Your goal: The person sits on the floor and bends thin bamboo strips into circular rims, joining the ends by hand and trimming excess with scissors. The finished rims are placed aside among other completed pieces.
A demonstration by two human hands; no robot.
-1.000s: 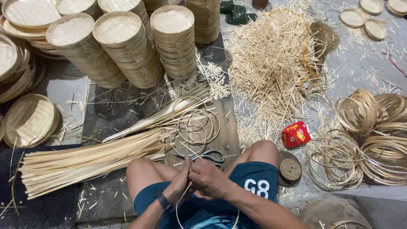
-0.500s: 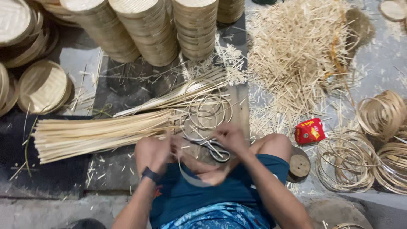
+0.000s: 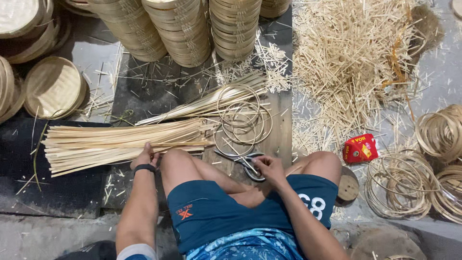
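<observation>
The left hand (image 3: pixel 144 157) rests on the near edge of a bundle of bamboo strips (image 3: pixel 120 144), flat, pale, long slats lying across the floor left of the person's knees; its fingers curl onto the strips, though whether they pinch one cannot be told. The right hand (image 3: pixel 270 167) sits loosely curled beside the dark metal scissors (image 3: pixel 244 162), fingertips at the handles, grip unclear. Just beyond lie thin bamboo hoops (image 3: pixel 240 118), round and springy, overlapping on a wooden board (image 3: pixel 279 130).

Half a second ago both hands were together in front of the body working a thin strip; now they have parted, left to the bundle, right to the scissors.

Far off stand stacks of woven round trays (image 3: pixel 183 29), cut off at the top edge; a heap of short splints (image 3: pixel 356 62) spreads far right.
</observation>
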